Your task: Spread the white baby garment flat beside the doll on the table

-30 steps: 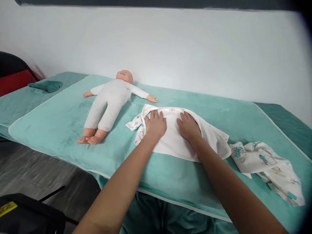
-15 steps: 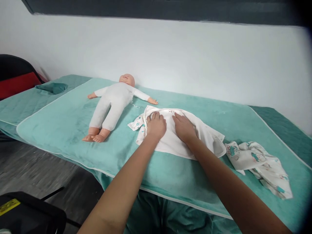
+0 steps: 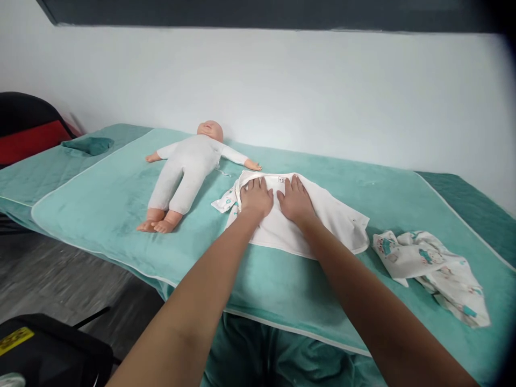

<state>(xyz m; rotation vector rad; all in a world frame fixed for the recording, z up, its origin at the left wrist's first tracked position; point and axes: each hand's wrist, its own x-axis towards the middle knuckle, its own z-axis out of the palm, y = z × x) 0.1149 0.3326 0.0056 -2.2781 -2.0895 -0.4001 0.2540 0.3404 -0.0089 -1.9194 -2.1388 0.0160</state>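
A white baby garment (image 3: 326, 223) lies spread on the teal mat (image 3: 113, 204), inside up, with a small label near its far edge. My left hand (image 3: 255, 196) and my right hand (image 3: 294, 201) press flat on it side by side, fingers stretched out, holding nothing. A patterned sleeve of the garment (image 3: 226, 203) sticks out just left of my left hand. A baby doll (image 3: 186, 167) in a white suit lies on its back to the left of the garment, arms out, head toward the wall.
A crumpled patterned cloth (image 3: 433, 269) lies on the mat at the right. A dark teal folded cloth (image 3: 87, 145) sits at the far left. A red and black seat (image 3: 24, 134) stands beyond it. A black case (image 3: 52, 352) is on the floor, lower left.
My right hand has slid left across the garment until it lies next to my left hand. The garment's right side now lies flatter.
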